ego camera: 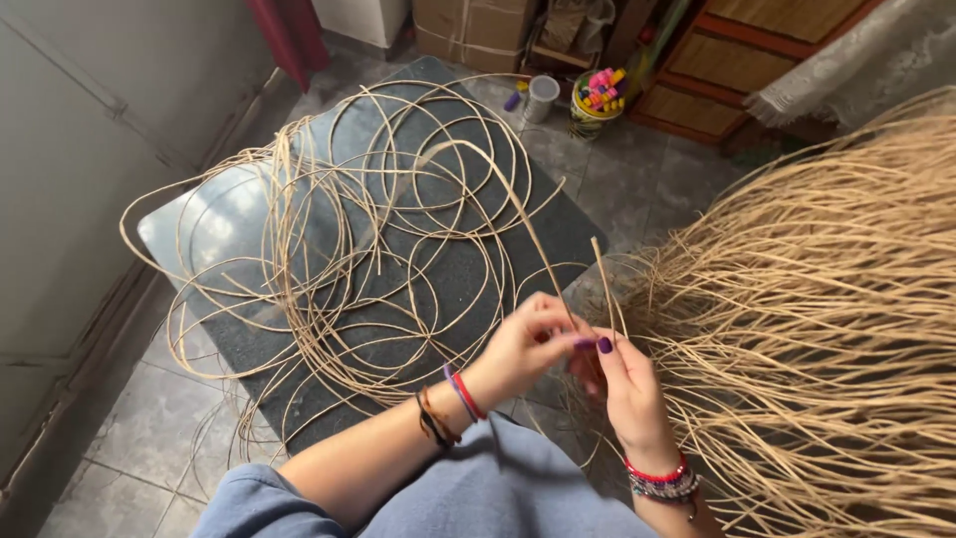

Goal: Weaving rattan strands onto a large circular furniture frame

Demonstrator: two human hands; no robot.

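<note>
Your left hand (525, 344) and right hand (627, 384) meet just above your lap, fingertips pressed together, both pinching thin pale tan rattan strands (558, 289). Left-hand fingers curl in, thumb and forefinger closed on a long strand that arcs up and away to the loose coil. Right hand's thumb, purple-painted nail, clamps a short straight stick-like piece of cane (603, 284) standing nearly upright between the hands. The loose tangled coil of tan rattan loops (349, 229) lies spread on a dark grey rectangular mat (468, 269) on the grey tiled floor (149, 418), ahead and left of your hands. A dense fan of straw-coloured reed spokes (827, 319) fills the right side, just beside your right hand. Far back: white cup (542, 98), yellow tub of coloured pegs (597, 100). Beaded bracelets on both wrists, blue denim lap (498, 493) below.
</note>
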